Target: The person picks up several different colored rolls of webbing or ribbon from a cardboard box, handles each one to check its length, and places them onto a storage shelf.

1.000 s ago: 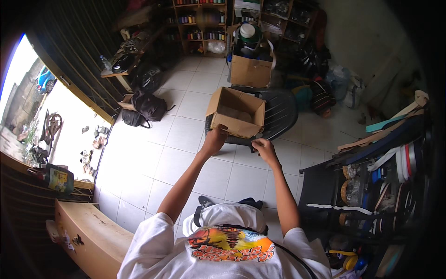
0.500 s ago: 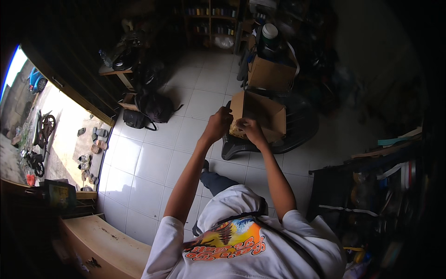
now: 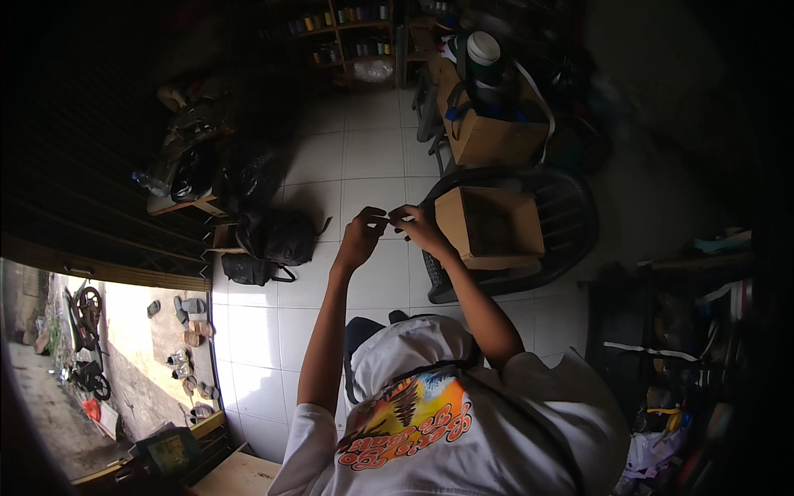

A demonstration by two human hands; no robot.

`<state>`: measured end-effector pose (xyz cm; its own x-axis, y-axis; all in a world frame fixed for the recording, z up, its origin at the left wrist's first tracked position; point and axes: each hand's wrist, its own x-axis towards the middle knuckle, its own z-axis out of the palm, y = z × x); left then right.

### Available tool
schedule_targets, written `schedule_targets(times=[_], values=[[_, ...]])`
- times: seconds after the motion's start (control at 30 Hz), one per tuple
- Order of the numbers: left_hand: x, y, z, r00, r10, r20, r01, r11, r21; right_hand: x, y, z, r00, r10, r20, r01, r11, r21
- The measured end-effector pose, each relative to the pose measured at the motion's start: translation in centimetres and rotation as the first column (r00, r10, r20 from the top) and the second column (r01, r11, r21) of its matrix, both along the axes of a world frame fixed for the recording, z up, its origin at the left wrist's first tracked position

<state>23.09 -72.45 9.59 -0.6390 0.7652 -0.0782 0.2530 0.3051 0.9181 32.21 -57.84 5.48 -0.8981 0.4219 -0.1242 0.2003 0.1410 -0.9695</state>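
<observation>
left hand [image 3: 360,238]: raised ahead of the torso, fingers curled, thumb and forefinger extended toward the other hand; right hand [image 3: 418,229]: held level with it, fingers bent and pointing left; the fingertips of both hands meet or nearly meet; whether either hand is clamped on a small item cannot be told; both hands are positioned over the white square-tiled floor [image 3: 376,153].

open-topped brown cardboard box [image 3: 452,227]: located just right of the right hand, on the black slatted plastic chair [image 3: 572,221]; its opening faces up, its interior is in shadow; the right wrist overlaps its near left corner in view, contact cannot be told.

second brown cardboard box [image 3: 503,145]: located beyond the chair, filled with mixed items; a green container with a white lid [image 3: 484,50] stands at its top; black fabric backpack [image 3: 277,237]: on the floor, left of the left hand; smaller black bag [image 3: 244,269]: just beside the backpack.
</observation>
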Motion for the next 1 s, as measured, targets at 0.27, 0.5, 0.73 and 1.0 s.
schedule_targets(times=[0.27, 0.5, 0.73, 1.0], values=[[-16.2, 7.0, -4.8, 0.977, -0.206, 0.064, 0.198, 0.974, 0.109, -13.5, 4.6, -2.8, 0.979, -0.098, 0.179, 0.096, 0.995, 0.018], [-28.2, 16.6, -4.9, 0.908, -0.411, 0.085, 0.404, 0.911, 0.083, -20.8, 10.0, -0.6, 0.906, -0.389, 0.163, 0.405, 0.911, -0.077], [-32.0, 29.9, -3.8, 0.753, -0.638, 0.160, 0.639, 0.767, 0.055, -21.3, 17.8, -2.8, 0.747, -0.641, 0.177, 0.664, 0.730, -0.159], [-36.8, 47.2, -4.4, 0.786, -0.616, -0.049, 0.617, 0.787, 0.018, -25.5, 34.7, -4.3, 0.472, -0.871, 0.138, 0.863, 0.424, -0.275]])
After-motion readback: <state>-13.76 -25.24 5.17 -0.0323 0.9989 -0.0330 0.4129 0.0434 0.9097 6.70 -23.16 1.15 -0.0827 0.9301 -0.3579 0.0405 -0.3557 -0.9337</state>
